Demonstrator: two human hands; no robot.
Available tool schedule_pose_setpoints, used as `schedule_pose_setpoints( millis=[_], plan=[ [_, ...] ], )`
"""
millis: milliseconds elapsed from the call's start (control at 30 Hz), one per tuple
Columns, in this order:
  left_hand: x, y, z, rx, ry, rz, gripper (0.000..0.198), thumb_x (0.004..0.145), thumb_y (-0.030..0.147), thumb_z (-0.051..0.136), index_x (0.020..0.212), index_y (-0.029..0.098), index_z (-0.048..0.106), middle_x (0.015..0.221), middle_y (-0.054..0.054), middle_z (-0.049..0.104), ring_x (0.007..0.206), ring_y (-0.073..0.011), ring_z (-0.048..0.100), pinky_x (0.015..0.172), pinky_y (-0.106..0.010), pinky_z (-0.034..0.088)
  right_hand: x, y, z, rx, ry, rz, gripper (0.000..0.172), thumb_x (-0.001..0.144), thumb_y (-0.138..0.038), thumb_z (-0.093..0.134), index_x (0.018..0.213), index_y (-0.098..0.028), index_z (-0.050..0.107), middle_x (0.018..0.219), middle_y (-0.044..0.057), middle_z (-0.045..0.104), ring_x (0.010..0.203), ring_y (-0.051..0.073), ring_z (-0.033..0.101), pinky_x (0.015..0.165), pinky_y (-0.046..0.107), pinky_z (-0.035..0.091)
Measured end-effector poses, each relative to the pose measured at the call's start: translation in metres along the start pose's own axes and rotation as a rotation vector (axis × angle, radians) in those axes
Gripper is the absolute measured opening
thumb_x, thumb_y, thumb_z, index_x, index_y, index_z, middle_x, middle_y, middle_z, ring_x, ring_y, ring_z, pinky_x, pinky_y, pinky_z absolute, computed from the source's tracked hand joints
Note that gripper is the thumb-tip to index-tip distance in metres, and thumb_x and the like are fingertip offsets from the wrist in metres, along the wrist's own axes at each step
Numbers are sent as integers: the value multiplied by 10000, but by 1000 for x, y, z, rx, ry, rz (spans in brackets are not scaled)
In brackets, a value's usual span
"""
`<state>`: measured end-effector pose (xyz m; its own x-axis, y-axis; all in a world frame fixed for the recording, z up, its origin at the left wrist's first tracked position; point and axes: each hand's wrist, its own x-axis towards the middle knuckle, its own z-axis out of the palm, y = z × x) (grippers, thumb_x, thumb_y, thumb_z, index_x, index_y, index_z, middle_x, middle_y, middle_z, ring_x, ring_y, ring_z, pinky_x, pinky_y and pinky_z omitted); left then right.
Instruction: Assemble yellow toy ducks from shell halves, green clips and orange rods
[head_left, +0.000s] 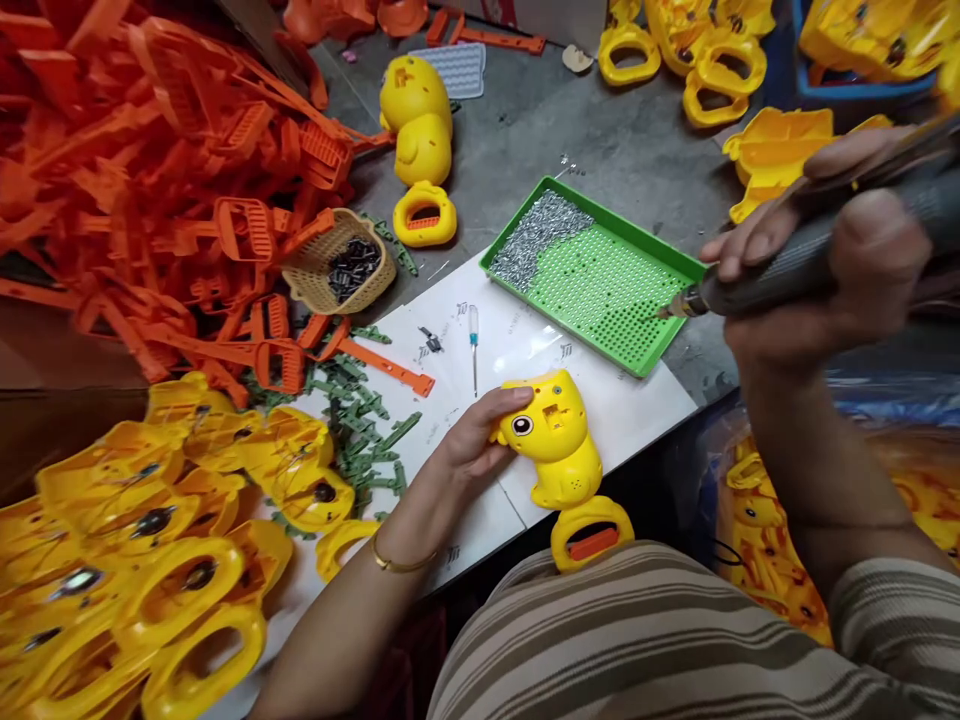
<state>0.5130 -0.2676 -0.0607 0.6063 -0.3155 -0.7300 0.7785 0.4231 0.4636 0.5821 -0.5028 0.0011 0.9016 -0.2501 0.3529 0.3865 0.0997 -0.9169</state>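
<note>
**Duck toy: driver at screw tray**

Left hand (480, 440) grips the yellow duck toy (559, 450), lying on the white sheet (525, 345). Right hand (817, 260) is clenched round the electric screwdriver (750, 280), its tip over the green tray (600, 290). The bit is not yet at the toy, so fastening looks outstanding.

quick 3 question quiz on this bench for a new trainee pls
1. True or false: the left hand holds the duck toy.
2. The tip of the electric screwdriver in the right hand is over: A) the green tray B) the duck toy C) the left hand.
3. Fill in: the screws lie heaped at the tray's ____ end, near or far from the person.

Key: 1 true; 2 A; 3 far.
</note>
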Motion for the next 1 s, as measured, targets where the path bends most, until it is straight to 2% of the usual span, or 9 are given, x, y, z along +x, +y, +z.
schedule_pose_setpoints(
  millis=[100,200,300,500,700,833,1000],
  plan=[
    [6,2,3,25,-17,-6,308,593,286,845,817,96,751,777,-77,773,677,-186,725,650,-250,608,4,20,-3,-127,17,-48,391,745,-675,575,912,-333,485,586,-35,441,545,203,521,716,419,557],
    [10,6,6,53,-39,-2,279,599,291,850,787,108,755,750,-77,769,658,-182,722,616,-231,596,6,40,-14,-331,-76,52,533,719,-815,503,1015,-372,484,670,-4,515,636,245,582,737,467,542],
    [12,8,7,64,-40,1,283,604,301,849,794,111,762,721,-78,761,664,-188,723,630,-235,597,8,53,-22,-453,-126,145,621,746,-864,405,1158,-403,464,722,18,557,723,264,601,754,488,521],
    [12,8,3,94,-44,-16,267,644,311,820,820,118,764,762,-94,769,676,-205,730,654,-257,605,16,69,-19,-427,-96,119,615,770,-872,370,1160,-406,458,649,-7,518,665,246,584,743,473,525],
    [12,10,5,82,-63,-29,287,618,307,839,827,123,772,733,-81,764,662,-201,727,644,-249,604,19,77,-15,-483,-147,187,817,729,-929,256,1313,-377,401,786,41,580,824,287,632,793,495,523],
    [11,10,5,83,-60,-22,276,636,311,825,825,119,766,781,-93,772,689,-202,732,650,-246,605,18,76,-12,-453,-120,165,753,741,-896,359,1250,-350,459,773,46,569,805,305,644,773,517,540],
    [12,9,3,93,-68,-23,269,648,323,813,814,117,763,792,-97,774,696,-201,733,644,-236,601,16,76,-12,-409,-121,147,683,745,-871,401,1186,-354,471,730,25,533,690,271,611,719,492,535]
  ],
)
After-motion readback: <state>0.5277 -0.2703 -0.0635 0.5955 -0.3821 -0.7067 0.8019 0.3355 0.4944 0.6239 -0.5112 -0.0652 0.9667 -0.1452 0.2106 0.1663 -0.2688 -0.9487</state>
